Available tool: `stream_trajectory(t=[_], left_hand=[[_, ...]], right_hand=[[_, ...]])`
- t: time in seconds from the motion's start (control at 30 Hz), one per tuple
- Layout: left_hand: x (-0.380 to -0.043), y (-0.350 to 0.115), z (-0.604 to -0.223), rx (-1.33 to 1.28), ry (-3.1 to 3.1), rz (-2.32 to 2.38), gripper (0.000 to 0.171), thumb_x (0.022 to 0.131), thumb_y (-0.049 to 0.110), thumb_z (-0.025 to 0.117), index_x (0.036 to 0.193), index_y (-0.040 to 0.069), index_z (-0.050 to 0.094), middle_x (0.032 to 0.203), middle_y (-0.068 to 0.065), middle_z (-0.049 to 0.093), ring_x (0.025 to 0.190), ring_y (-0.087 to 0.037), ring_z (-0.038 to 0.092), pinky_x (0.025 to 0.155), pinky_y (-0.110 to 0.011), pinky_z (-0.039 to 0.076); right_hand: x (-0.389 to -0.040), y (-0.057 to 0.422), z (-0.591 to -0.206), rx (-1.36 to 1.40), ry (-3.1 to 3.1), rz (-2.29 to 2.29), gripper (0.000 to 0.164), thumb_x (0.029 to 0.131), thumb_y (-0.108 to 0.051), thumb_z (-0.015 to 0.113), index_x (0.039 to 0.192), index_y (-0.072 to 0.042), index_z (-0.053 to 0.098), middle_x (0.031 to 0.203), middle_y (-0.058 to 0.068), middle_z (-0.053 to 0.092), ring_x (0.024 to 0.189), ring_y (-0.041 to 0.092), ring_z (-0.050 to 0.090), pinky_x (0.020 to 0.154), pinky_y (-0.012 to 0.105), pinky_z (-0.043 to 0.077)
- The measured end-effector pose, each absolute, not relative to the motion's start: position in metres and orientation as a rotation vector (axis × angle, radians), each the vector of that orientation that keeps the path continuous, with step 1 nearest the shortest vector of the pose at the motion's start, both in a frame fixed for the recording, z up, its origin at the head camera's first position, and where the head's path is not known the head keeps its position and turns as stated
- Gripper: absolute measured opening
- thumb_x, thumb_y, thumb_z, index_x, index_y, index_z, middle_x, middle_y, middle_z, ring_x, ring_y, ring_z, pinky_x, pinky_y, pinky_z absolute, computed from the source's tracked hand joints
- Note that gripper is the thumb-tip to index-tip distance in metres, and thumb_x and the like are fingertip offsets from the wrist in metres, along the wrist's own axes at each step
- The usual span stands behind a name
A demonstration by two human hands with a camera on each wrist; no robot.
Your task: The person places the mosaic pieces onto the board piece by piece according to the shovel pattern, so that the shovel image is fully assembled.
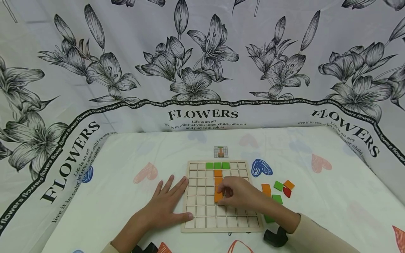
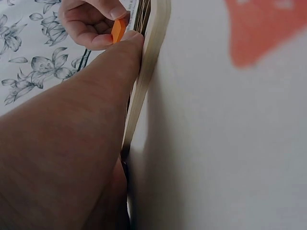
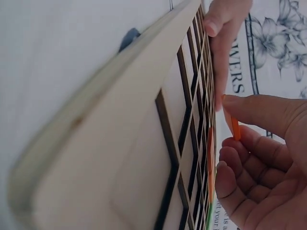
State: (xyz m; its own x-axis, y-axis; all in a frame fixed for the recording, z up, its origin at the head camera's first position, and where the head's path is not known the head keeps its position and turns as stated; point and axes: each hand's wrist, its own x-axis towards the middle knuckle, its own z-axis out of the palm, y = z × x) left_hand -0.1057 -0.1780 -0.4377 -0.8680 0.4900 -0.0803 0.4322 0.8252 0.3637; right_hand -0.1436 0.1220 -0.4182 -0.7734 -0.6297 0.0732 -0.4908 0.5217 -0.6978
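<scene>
A wooden grid board (image 1: 221, 230) lies on the cloth. Green square tiles (image 1: 217, 166) fill part of its top row, and orange tiles (image 1: 218, 173) run down a column below them. Between thumb and fingertips, my right hand (image 1: 243, 192) pinches an orange tile (image 3: 235, 127) over the lower part of that column; the left wrist view shows this orange tile (image 2: 118, 30) tilted on edge. My left hand (image 1: 162, 208) rests spread at the board's left side, its thumb touching the lower left rim. The right hand covers some cells.
A small pattern card (image 1: 220, 151) lies beyond the board. To the right are loose green tiles (image 1: 278, 185), orange tiles (image 1: 266, 189) and a red piece (image 1: 287, 192), some partly behind the right forearm. A black object (image 1: 276, 237) lies near the right sleeve. A floral curtain (image 1: 202, 70) hangs behind.
</scene>
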Motion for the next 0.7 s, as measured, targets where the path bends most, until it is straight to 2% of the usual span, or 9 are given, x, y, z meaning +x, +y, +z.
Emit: stream_trajectory(t=[0.7], left_hand=[[-0.108, -0.177, -0.441, 0.696, 2.84, 0.475, 0.105, 0.084, 0.083, 0.048, 0.163, 0.02, 0.016, 0.167, 0.007, 0.012, 0.152, -0.032, -0.002, 0.117, -0.06, -0.002]], right_hand=[[-0.147, 0.1, -0.422, -0.964, 2.576, -0.961, 0.021, 0.079, -0.018, 0.087, 0.091, -0.018, 0.07, 0.083, -0.01, 0.058, 0.075, 0.009, 0.054, 0.068, 0.022, 0.05]])
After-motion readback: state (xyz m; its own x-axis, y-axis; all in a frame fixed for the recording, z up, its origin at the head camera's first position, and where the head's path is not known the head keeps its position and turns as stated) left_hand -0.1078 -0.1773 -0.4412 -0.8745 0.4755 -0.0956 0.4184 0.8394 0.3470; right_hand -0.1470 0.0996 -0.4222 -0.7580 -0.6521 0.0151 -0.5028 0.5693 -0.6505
